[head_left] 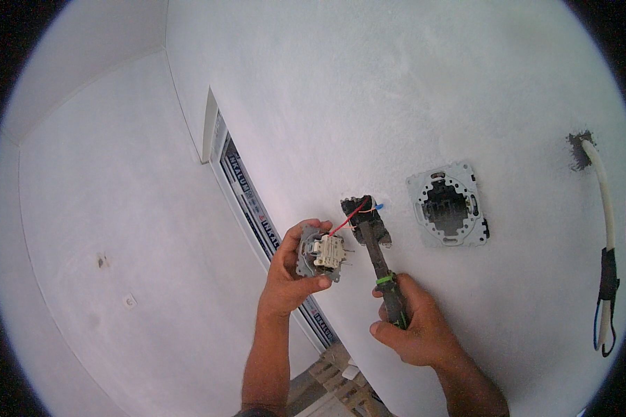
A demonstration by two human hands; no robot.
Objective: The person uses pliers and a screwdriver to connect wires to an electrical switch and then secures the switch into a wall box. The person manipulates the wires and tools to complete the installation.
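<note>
My left hand [290, 271] is closed round the metal frame of a light switch mechanism [329, 251], its cream back turned to the right. A red wire [348, 218] runs from it to the dark wall box [355, 208]. My right hand [419, 323] grips the black and green handle of a chisel [377, 254]. Its flat, dark blade points up into the lower part of the wall box, where the very tip is hard to make out. A blue wire connector [378, 206] shows at the box's right edge.
A second mechanism with a square metal frame [449, 205] is mounted in the wall to the right. Farther right, a white cable [602, 194] hangs from a rough hole. A window frame [247, 187] with printed film lies left; a wooden pallet [343, 389] stands below.
</note>
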